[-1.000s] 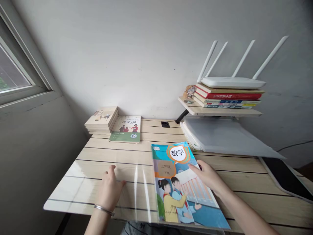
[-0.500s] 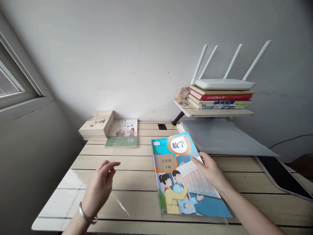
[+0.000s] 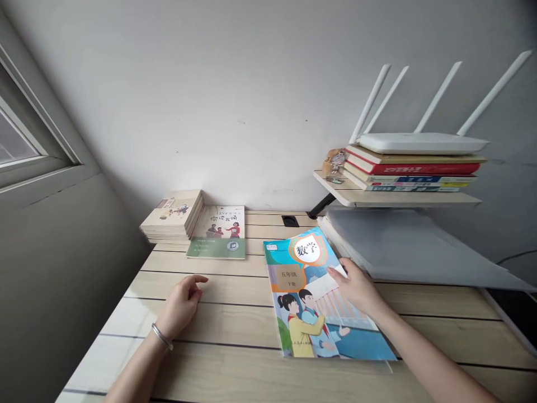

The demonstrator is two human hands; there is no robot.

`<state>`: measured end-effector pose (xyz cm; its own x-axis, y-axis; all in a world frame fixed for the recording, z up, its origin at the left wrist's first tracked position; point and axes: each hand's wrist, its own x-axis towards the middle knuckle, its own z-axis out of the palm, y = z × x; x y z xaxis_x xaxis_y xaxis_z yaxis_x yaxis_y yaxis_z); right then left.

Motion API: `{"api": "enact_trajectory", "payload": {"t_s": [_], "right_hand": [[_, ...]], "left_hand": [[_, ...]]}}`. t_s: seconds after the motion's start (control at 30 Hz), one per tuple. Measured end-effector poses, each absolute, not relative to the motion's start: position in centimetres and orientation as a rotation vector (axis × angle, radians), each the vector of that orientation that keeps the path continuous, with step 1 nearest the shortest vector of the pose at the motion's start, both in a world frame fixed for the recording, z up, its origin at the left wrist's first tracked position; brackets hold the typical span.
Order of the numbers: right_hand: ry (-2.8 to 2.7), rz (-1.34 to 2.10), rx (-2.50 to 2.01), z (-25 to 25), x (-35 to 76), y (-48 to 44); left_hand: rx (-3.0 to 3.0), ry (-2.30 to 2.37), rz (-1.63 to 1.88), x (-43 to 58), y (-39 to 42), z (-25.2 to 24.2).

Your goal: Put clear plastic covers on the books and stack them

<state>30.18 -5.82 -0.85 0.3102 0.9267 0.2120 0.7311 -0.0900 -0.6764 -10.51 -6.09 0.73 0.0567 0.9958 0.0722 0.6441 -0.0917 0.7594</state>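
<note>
A math textbook point(image 3: 302, 313) with a blue cover and two drawn children is in my right hand point(image 3: 356, 285). My thumb lies on its cover at the right edge, and the other fingers are out of sight beneath it. The book is slightly tilted over the desk. My left hand point(image 3: 183, 302), with a silver bangle at the wrist, holds nothing. It is low over the slatted desk top, its index finger stretched out and the others loosely bent. Beyond it lies a green-and-white book point(image 3: 216, 240) against a stack of small books point(image 3: 174, 215).
A raised shelf point(image 3: 394, 198) at the right carries a pile of books point(image 3: 423, 168) with a white router point(image 3: 423, 143) on top. Under it is a translucent sheet point(image 3: 411, 252) over papers. A dark-screened device point(image 3: 514, 313) lies at the far right. A socket point(image 3: 290, 221) is set near the wall.
The view has shifted, so the shelf sits farther right. My left hand has lowered toward the desk. My right hand still grips the textbook, which has barely moved.
</note>
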Motion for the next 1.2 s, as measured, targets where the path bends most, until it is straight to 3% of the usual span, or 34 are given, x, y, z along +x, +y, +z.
{"api": "enact_trajectory", "payload": {"t_s": [0.4, 0.63, 0.77, 1.0, 1.2], "right_hand": [[-1.541, 0.282, -1.992, -2.8, 30.8, -5.9], [-1.899, -0.363, -1.775, 1.2, 26.7, -6.8], [-2.086, -0.109, -1.429, 3.6, 21.4, -4.2], [-2.094, 0.385, -1.488, 4.0, 13.7, 5.6], [-2.294, 0.756, -1.269, 4.2, 11.8, 10.5]], "left_hand": [[1.891, 1.660, 0.809, -10.4, -6.4, 0.8], [1.994, 1.656, 0.802, -10.3, -6.8, 0.4], [2.033, 1.635, 0.825, -10.3, -6.8, 0.0], [2.092, 1.618, 0.853, -10.3, -6.8, 0.1], [2.089, 1.608, 0.839, -10.2, -6.9, 0.1]]}}
